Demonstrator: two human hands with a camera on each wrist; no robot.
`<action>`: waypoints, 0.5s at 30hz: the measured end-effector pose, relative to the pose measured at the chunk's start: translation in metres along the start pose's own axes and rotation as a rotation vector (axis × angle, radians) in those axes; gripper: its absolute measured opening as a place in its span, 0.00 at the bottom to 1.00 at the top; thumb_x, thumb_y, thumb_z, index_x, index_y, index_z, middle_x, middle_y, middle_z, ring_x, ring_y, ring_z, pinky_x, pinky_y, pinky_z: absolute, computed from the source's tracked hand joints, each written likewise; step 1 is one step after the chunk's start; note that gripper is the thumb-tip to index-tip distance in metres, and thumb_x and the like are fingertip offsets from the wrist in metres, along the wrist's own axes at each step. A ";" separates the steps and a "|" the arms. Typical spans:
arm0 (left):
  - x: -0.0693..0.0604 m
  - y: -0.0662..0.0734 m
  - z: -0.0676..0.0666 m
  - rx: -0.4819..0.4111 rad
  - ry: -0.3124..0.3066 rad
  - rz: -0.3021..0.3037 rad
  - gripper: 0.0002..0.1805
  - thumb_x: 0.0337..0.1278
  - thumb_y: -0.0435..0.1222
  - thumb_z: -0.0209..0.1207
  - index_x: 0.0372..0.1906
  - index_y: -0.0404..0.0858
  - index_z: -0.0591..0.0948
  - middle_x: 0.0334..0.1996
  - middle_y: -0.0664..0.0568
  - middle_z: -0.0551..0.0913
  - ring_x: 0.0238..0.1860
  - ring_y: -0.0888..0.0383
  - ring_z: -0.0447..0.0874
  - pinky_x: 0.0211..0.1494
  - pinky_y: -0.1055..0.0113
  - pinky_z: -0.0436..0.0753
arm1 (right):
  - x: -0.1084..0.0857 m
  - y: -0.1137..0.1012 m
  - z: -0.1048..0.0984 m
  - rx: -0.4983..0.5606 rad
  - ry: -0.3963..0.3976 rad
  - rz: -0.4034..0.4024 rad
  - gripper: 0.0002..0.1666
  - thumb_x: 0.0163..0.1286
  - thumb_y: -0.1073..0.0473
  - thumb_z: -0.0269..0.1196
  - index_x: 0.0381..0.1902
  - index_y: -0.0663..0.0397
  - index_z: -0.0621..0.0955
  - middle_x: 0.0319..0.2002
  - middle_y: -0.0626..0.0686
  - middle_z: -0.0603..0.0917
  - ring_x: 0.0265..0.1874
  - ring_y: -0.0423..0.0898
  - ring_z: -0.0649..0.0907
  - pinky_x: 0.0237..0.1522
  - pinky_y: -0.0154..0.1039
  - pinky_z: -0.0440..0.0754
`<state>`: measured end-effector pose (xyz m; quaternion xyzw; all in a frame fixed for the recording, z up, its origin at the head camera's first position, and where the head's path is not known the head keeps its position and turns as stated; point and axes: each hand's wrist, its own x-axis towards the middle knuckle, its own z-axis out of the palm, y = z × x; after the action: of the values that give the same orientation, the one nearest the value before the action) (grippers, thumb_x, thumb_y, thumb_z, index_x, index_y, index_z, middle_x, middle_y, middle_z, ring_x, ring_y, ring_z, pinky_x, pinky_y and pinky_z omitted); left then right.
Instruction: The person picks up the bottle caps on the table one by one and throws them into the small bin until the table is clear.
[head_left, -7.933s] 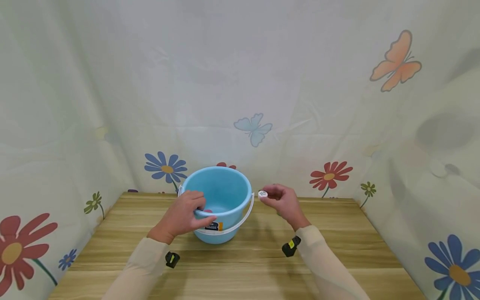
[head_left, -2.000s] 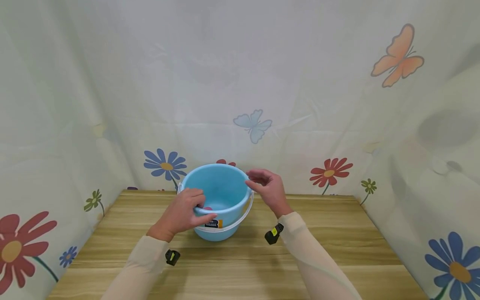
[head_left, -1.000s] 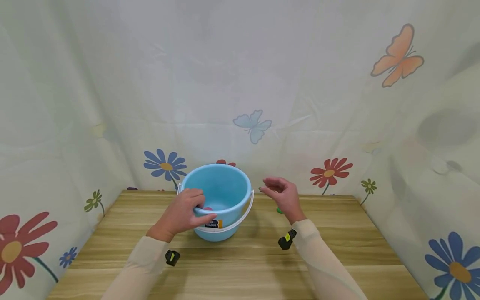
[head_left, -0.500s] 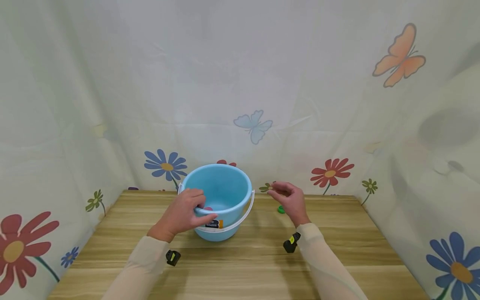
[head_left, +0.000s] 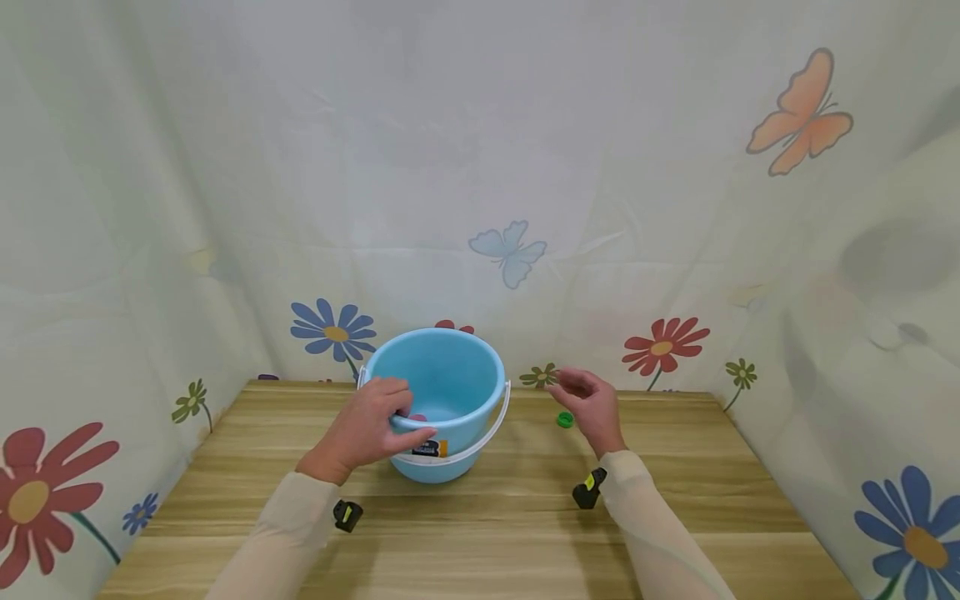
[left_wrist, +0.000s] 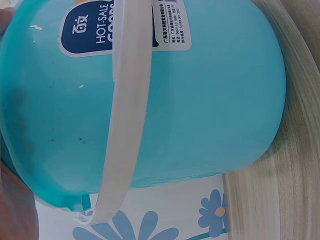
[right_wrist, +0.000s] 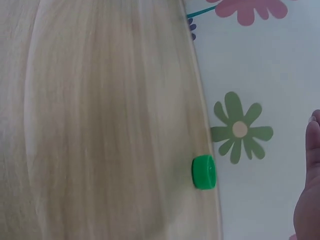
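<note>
My left hand [head_left: 365, 429] grips the near rim of a light blue plastic bucket [head_left: 435, 379], fingers inside and thumb outside. A white handle [head_left: 480, 446] hangs down across the bucket's front. Inside, a small pinkish thing [head_left: 417, 417] shows partly past the fingers; its kind is unclear. To the right, my right hand [head_left: 594, 410] hovers above the table with fingers loosely bent and nothing visible in them. Just beside it, a green bottle cap [head_left: 565, 420] lies on the table. The right wrist view shows that green cap [right_wrist: 203, 172] close to the table's back edge.
The wood-grain table [head_left: 480, 533] ends at the back against a pale curtain [head_left: 420, 167] printed with flowers and butterflies. In the left wrist view, the bucket's label [left_wrist: 90, 30] is partly covered by the handle.
About eight seconds ago my right hand held a white cap beside the bucket. It was later at the bucket's right rim, then moved right; the green cap came into view. My left hand stayed put.
</note>
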<state>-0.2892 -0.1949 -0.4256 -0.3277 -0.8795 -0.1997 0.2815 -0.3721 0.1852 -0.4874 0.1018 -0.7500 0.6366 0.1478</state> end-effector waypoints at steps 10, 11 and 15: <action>-0.001 -0.001 0.001 -0.002 0.009 0.007 0.28 0.47 0.58 0.73 0.20 0.50 0.67 0.22 0.63 0.63 0.30 0.66 0.65 0.38 0.67 0.71 | -0.001 0.018 -0.008 -0.049 0.008 0.060 0.26 0.61 0.52 0.76 0.54 0.57 0.84 0.54 0.58 0.87 0.53 0.50 0.86 0.49 0.25 0.82; -0.001 -0.001 0.001 -0.001 0.009 0.008 0.28 0.47 0.58 0.73 0.20 0.50 0.67 0.22 0.63 0.63 0.30 0.66 0.65 0.38 0.67 0.71 | -0.002 0.019 -0.008 -0.054 0.013 0.058 0.27 0.60 0.50 0.77 0.54 0.57 0.85 0.53 0.57 0.87 0.52 0.49 0.86 0.49 0.26 0.82; -0.001 -0.002 0.001 0.003 0.007 0.011 0.28 0.47 0.59 0.73 0.20 0.50 0.67 0.22 0.63 0.63 0.30 0.66 0.65 0.39 0.67 0.71 | -0.002 0.026 -0.012 -0.086 0.020 0.074 0.31 0.61 0.48 0.76 0.56 0.59 0.83 0.55 0.58 0.87 0.55 0.51 0.85 0.49 0.24 0.81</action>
<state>-0.2902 -0.1959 -0.4274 -0.3314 -0.8769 -0.1981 0.2864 -0.3784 0.2012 -0.5104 0.0611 -0.7784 0.6098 0.1361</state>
